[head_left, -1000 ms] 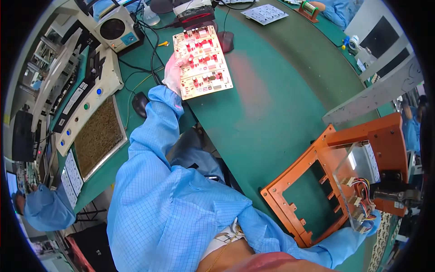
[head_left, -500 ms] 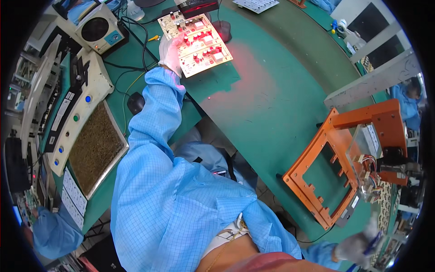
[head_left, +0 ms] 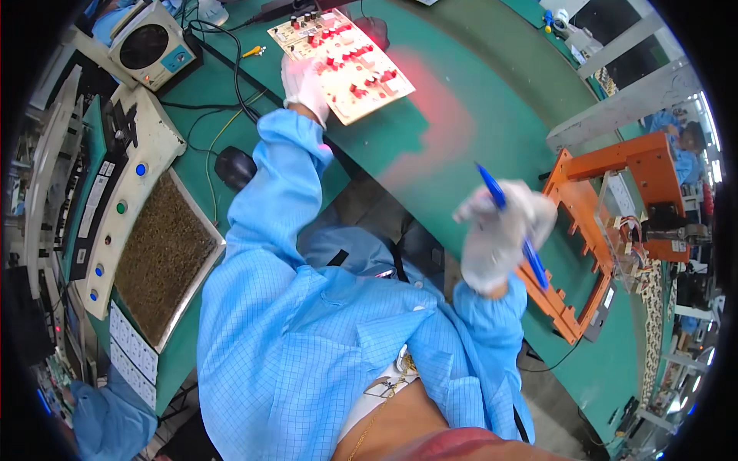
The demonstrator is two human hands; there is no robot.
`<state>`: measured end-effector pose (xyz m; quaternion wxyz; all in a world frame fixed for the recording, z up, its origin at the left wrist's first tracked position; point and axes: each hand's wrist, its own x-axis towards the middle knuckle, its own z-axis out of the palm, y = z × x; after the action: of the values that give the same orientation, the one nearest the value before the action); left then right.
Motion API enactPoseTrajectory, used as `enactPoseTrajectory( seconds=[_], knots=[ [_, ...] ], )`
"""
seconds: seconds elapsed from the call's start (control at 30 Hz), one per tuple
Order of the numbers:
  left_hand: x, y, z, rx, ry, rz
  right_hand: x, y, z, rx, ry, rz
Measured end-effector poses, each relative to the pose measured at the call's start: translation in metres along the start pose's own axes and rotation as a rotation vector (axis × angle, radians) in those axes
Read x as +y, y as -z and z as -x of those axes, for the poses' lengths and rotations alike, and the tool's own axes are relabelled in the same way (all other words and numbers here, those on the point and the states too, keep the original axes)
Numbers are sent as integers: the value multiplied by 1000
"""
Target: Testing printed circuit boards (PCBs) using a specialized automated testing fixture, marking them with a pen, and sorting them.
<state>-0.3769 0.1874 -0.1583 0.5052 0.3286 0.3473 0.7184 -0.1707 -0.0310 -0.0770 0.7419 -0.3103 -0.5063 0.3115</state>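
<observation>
My gloved left hand (head_left: pixel 306 84) grips the left edge of a pale circuit board panel (head_left: pixel 361 81) above the far part of the green bench. Red light falls on the panel, which carries several capacitors and other parts. Its thumb lies over the board's edge, and the fingers below are hidden. In my gloved right hand (head_left: pixel 503 227) is a blue pen (head_left: pixel 492 186), its one end pointing up and away from me. That hand is raised over the bench, slightly blurred, between the panel and an orange frame fixture (head_left: pixel 573 323).
To the left stands a cream machine (head_left: pixel 138 138) with coloured buttons and a brown bristly bed (head_left: pixel 165 261). A black computer mouse (head_left: pixel 235 168) sits beside cables. A small speaker-like box (head_left: pixel 150 50) is at the far left. Another person's blue sleeve (head_left: pixel 111 419) shows at lower left.
My right hand has come in from the lower right with the pen, up over the bench. The panel in my left hand has shifted slightly right and tilted.
</observation>
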Motion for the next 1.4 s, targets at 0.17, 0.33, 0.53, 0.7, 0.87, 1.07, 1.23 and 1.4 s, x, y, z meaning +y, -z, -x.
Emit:
enactPoseTrajectory(
  seconds=[0.17,0.33,0.53,0.7,0.87,1.07,1.23,1.4],
  knots=[
    [20,-10,88,-142,-377,-562,44,-24,0,-205,118,726],
    [33,-15,126,-248,-433,-876,63,-25,9,-245,77,606],
    [45,-25,141,-243,-155,-378,46,-24,12,-310,170,651],
    [44,-25,149,-270,-846,-923,29,-26,7,125,-201,228],
    [63,-43,186,-325,-155,-415,32,-37,-24,-139,411,720],
    [59,-42,198,-306,-326,-579,26,-40,-24,-188,451,722],
    [72,-64,207,-365,2,-148,-1,-9,-12,95,56,-90],
    [61,-94,219,-553,-238,109,-50,53,2,-32,-163,510]
  ],
)
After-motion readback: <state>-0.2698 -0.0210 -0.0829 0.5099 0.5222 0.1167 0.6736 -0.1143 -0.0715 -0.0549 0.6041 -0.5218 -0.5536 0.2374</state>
